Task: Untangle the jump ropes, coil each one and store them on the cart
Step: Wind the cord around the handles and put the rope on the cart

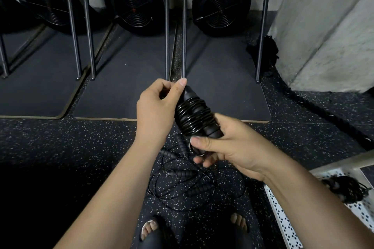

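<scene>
you are holding the wound jump rope up left of the cart: your right grip is curling round its handles to steady them, and your left grip is pinching the top, seemingly so the coils are not slipping.

1. The one head-worn view looks forward and steeply down onto the wound jump rope, close and near mid-frame.
2. Beyond the rope stand fan machines; beneath it lies the speckled floor; right of and below it, a corner of the cart shows.
</scene>
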